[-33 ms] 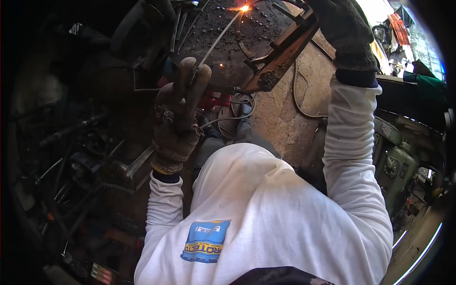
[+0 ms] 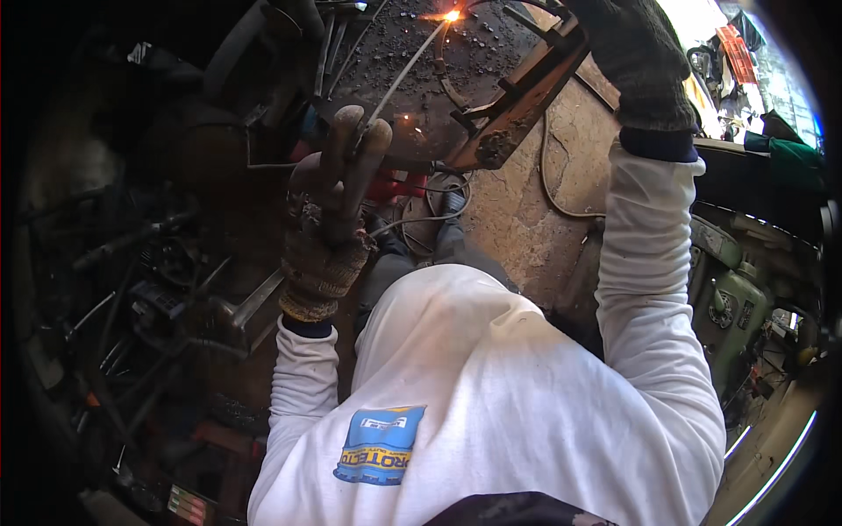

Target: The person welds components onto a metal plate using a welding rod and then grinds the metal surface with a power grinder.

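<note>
My left hand, in a dirty, worn glove, is closed with a thin grey welding rod between its fingers. The rod slants up and right to a bright orange glow at the top edge. At upper right, my gloved right hand lies over the upper end of a rusty steel piece with short dark bars along it. The upper edge and the dark glove hide its fingers, so its grip cannot be made out. Beside the steel piece, a curved thin metal strip runs down from near the glow.
Dark crumbs lie over the dark metal worktop. A cable loops near my feet, and another cable crosses the brown floor. Metal scraps and tools crowd the left. A green machine stands at right.
</note>
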Motion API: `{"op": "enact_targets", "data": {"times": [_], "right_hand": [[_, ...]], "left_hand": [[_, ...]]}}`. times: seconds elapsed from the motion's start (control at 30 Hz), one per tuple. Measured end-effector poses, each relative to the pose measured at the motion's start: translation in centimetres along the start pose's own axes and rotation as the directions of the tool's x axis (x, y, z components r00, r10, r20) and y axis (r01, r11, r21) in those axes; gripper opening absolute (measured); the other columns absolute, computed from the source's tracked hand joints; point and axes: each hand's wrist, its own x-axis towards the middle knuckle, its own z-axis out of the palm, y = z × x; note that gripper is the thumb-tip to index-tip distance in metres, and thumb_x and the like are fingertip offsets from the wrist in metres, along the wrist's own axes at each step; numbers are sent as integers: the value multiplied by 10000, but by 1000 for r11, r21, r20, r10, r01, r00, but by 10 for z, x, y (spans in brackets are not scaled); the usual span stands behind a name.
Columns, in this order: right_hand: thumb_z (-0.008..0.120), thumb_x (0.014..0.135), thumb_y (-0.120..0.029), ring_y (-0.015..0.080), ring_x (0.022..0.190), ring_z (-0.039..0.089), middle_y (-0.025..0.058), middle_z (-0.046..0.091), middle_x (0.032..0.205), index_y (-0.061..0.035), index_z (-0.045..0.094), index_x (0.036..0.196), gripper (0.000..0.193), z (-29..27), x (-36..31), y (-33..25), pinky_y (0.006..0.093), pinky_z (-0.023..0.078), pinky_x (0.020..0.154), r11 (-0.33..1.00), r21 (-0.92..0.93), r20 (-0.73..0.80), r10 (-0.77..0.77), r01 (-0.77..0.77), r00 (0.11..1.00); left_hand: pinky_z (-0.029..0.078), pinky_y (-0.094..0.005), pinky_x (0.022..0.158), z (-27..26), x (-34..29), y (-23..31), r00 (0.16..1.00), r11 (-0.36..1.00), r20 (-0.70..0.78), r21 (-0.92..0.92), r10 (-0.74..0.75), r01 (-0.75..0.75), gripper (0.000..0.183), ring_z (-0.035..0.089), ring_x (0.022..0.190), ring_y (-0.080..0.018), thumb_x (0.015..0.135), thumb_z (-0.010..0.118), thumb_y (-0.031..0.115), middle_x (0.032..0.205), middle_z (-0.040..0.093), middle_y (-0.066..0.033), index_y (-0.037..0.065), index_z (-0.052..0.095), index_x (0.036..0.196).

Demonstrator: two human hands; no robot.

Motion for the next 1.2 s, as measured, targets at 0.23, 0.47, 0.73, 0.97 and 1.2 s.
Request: {"op": "enact_targets", "data": {"times": [0.23, 0.47, 0.73, 0.97, 1.2], "right_hand": [[731, 807, -127, 239, 1000, 663, 98, 678, 1096, -146, 740, 1022, 216, 9, -5, -2, 348, 556, 834, 975, 185, -71, 137, -122, 988], [727, 817, -129, 245, 1015, 656, 99, 674, 1100, -159, 740, 1021, 206, 5, -3, 3, 351, 553, 843, 998, 60, -46, 6, -3, 999], [729, 812, -139, 260, 999, 660, 108, 670, 1101, -172, 737, 1014, 205, 3, -5, 5, 360, 552, 842, 997, 75, -24, 19, -17, 1000], [730, 806, -137, 276, 1017, 651, 115, 662, 1117, -178, 728, 1017, 215, 4, -9, 5, 374, 544, 855, 998, 59, -22, 26, -24, 999], [730, 795, -122, 278, 1018, 650, 113, 665, 1110, -174, 729, 1017, 228, 5, -5, 3, 373, 544, 851, 996, 83, -6, 36, -35, 999]], "left_hand": [[519, -428, 832, -1, 8, 7, 995, 995, -79, -77, -66, 60, 542, 657, 929, -340, 712, 805, 427, 1014, 686, -135, 72, 666, 1097], [527, -423, 832, 3, 0, 2, 993, 994, -40, -6, -113, 113, 568, 662, 938, -338, 700, 816, 433, 1028, 685, -136, 68, 658, 1106], [539, -432, 782, 0, 2, 7, 994, 993, -65, 74, -88, 93, 630, 665, 907, -344, 688, 820, 434, 1017, 678, -154, 41, 623, 1139], [543, -416, 739, -1, 4, 7, 994, 998, -87, -18, -60, 59, 585, 669, 841, -347, 693, 826, 403, 953, 685, -139, 40, 631, 1108], [552, -400, 756, 0, 3, 1, 997, 990, -65, -142, -31, 22, 613, 680, 879, -293, 730, 802, 366, 1080, 661, -146, 53, 567, 1203]]}}
